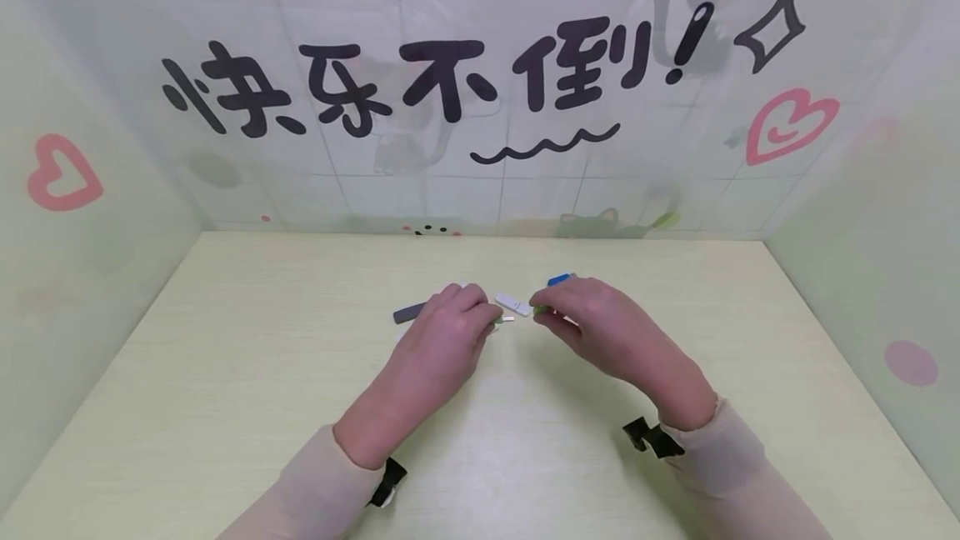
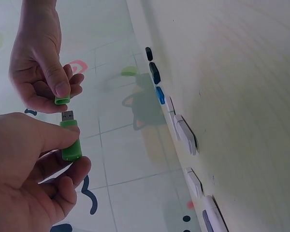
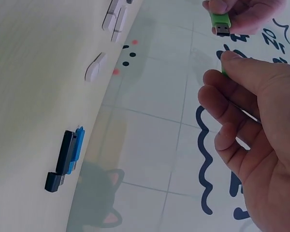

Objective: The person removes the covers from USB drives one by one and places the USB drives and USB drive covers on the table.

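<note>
A green USB flash drive (image 2: 71,142) is pinched between the thumb and fingers of my left hand (image 1: 450,336), its metal plug (image 2: 67,116) bare and pointing at the other hand. My right hand (image 1: 611,327) pinches the green cap (image 2: 62,100) between thumb and fingertips. A small gap separates cap and plug. In the right wrist view the drive shows at the top, while the fingers of the right hand (image 3: 266,106) mostly hide the cap. Both hands are above the table, near its middle.
On the pale table (image 1: 225,373) lie a white USB drive (image 1: 513,304), a blue one (image 1: 559,279) and a dark grey stick-shaped item (image 1: 408,312). A black USB drive (image 3: 65,152) lies beside the blue one. A printed wall sheet (image 1: 480,190) stands behind.
</note>
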The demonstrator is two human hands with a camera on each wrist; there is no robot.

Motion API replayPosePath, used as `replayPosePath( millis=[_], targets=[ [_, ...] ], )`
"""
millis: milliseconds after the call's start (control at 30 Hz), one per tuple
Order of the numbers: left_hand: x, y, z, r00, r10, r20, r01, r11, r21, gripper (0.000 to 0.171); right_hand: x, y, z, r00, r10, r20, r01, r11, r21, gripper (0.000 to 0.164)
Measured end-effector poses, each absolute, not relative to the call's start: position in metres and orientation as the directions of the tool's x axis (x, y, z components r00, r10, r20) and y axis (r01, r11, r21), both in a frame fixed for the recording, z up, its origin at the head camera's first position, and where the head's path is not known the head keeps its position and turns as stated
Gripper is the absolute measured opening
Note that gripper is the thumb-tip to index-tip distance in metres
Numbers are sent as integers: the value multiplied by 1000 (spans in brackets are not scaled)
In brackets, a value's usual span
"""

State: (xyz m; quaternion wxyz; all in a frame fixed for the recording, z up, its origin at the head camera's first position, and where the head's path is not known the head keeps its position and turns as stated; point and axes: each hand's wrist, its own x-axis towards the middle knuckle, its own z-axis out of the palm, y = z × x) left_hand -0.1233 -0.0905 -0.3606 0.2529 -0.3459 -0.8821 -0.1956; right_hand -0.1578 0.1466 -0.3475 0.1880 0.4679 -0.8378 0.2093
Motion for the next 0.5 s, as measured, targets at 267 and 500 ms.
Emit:
replayPosePath(
  millis=[267,500],
  targets=[
    [-125,-87,-361,-664,505,551,694,692,201,19,-159,157,-344,-537,-690,486,-833,524,-177,15],
    [-127,-81,-361,-705,511,491,672,702,235,17,-158,170,-346,-585,-672,455,-797,581,-166,17]
  ],
)
